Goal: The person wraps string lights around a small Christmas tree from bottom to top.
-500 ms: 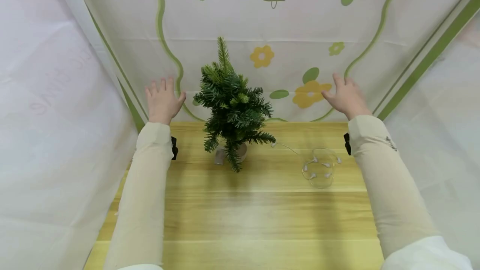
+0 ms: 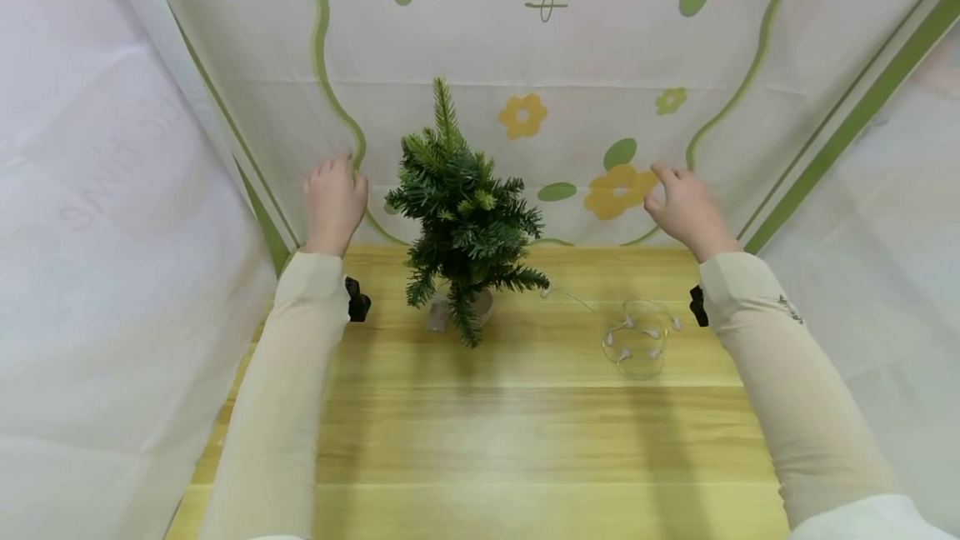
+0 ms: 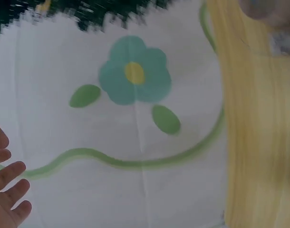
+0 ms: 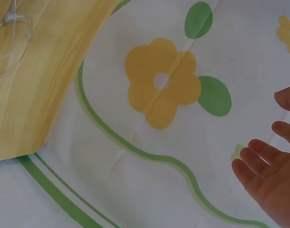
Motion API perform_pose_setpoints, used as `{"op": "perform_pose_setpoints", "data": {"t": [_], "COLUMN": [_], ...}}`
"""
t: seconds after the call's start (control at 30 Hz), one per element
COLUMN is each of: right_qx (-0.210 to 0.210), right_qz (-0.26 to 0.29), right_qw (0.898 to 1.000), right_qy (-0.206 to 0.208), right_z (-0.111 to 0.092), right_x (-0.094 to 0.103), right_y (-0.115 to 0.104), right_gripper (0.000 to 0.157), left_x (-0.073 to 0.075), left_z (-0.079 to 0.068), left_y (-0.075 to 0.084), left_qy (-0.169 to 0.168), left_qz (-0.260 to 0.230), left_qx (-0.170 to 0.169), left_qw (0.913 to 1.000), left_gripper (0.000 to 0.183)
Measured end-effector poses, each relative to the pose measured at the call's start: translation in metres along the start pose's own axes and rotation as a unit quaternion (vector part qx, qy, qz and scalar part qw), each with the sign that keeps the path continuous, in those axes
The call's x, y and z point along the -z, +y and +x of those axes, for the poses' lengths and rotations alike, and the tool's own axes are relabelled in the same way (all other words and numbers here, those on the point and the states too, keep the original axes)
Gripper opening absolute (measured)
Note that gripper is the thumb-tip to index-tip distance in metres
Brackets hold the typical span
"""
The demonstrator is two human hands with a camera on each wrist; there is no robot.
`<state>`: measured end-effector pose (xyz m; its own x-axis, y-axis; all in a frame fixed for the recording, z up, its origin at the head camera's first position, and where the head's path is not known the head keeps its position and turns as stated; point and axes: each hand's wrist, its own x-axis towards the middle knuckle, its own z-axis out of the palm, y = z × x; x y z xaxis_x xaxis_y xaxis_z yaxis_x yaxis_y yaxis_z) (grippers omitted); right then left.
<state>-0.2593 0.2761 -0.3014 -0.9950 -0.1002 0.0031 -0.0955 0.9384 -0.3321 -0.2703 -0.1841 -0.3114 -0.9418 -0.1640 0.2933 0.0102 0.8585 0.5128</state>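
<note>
Both hands are raised over the far part of the table and hold nothing. My left hand [image 2: 335, 205] is to the left of a small artificial Christmas tree [image 2: 468, 219], apart from it, its fingers [image 3: 12, 175] loosely bent in the left wrist view. On the other side, my right hand [image 2: 690, 211] hovers before the printed cloth, fingers slightly bent and spread. The tree stands upright in a small round base [image 2: 483, 305], partly hidden by a low branch. A string of lights [image 2: 637, 340] lies loosely coiled on the table, below and left of the right hand.
A small clear packet or box [image 2: 437, 315] lies beside the tree's base; its kind is unclear. White cloth [image 2: 465, 40] with printed flowers closes off the back, and more cloth walls stand left and right. The wooden table [image 2: 495, 440] spans the middle.
Both hands have lowered slightly toward me, and their fingers have gone from spread and straight to loosely bent. The tree and the string of lights have stayed in place.
</note>
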Motion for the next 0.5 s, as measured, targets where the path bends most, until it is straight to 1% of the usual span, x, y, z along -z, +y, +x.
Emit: {"op": "perform_pose_setpoints", "data": {"t": [0.07,0.1,0.17,0.27,0.33,0.37,0.43,0.5], "right_qx": [0.009,0.013,0.019,0.023,0.025,0.026,0.029,0.032], "right_qz": [-0.004,-0.006,-0.003,-0.002,-0.004,-0.009,-0.016,-0.021], "right_qw": [1.000,1.000,1.000,0.999,0.999,0.999,0.999,0.998], "right_qy": [0.000,-0.001,-0.010,-0.025,-0.035,-0.038,-0.041,-0.044], "right_z": [-0.001,-0.001,-0.001,-0.002,-0.002,-0.003,-0.004,-0.005], "right_x": [-0.004,-0.006,-0.012,-0.019,-0.025,-0.027,-0.032,-0.037], "right_y": [0.001,0.001,0.003,0.007,0.010,0.012,0.014,0.017], "right_gripper": [0.059,0.058,0.058,0.057,0.057,0.057,0.056,0.056], "left_x": [0.002,0.004,0.010,0.020,0.027,0.031,0.037,0.042], "left_z": [0.000,-0.001,-0.003,-0.006,-0.009,-0.011,-0.017,-0.025], "left_y": [0.007,0.011,0.020,0.037,0.050,0.057,0.072,0.089], "left_qy": [0.010,0.014,0.022,0.041,0.059,0.070,0.088,0.108], "left_qz": [-0.068,-0.104,-0.174,-0.245,-0.279,-0.292,-0.316,-0.334], "left_qx": [0.026,0.041,0.073,0.085,0.073,0.062,0.036,0.001], "left_qw": [0.9973,0.9937,0.9819,0.9648,0.9557,0.9518,0.9441,0.9364], "left_gripper": [0.046,0.046,0.045,0.043,0.042,0.041,0.041,0.040]}}
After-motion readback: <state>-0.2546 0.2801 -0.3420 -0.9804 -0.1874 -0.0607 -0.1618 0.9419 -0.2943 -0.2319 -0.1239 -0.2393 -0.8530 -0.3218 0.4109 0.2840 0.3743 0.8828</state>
